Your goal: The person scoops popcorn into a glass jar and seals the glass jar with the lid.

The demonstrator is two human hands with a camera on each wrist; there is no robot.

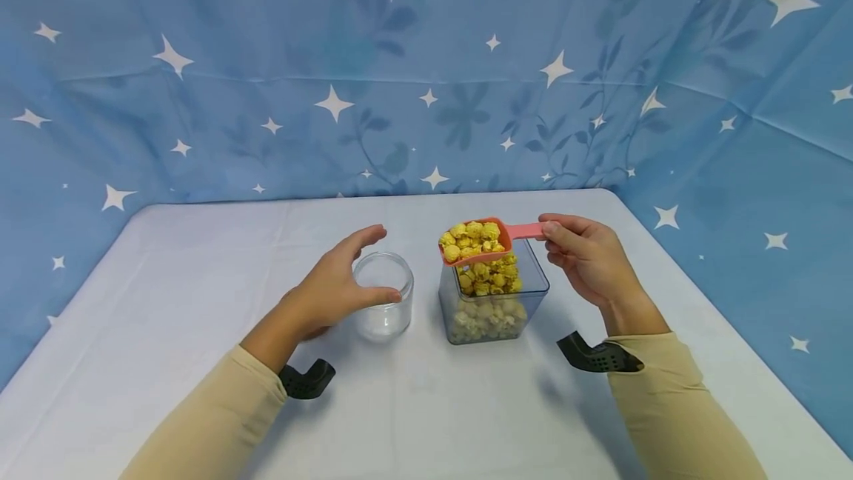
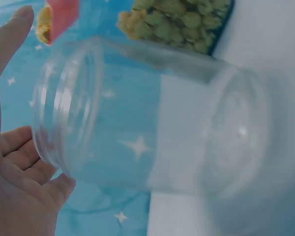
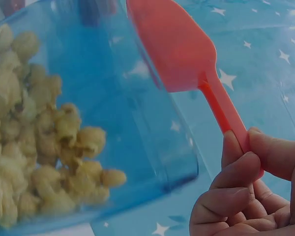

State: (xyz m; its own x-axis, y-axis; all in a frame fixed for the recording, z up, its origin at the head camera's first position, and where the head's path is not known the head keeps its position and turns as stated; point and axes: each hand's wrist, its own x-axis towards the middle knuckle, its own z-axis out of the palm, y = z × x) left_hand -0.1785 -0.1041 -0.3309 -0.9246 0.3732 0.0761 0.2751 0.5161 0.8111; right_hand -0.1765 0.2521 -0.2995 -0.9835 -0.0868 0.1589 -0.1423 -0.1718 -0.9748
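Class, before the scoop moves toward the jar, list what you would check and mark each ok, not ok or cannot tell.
1. Right hand pinches the scoop handle: ok.
2. Scoop is full of popcorn and level: ok.
3. Jar stands upright, mouth open, nothing in it: ok.
4. Left hand steadies the jar: cannot tell; fingers are around it, but contact is unclear.
5. Scoop is over the jar: not ok; it hangs over the container.
6. Heaped popcorn will stay on: cannot tell.
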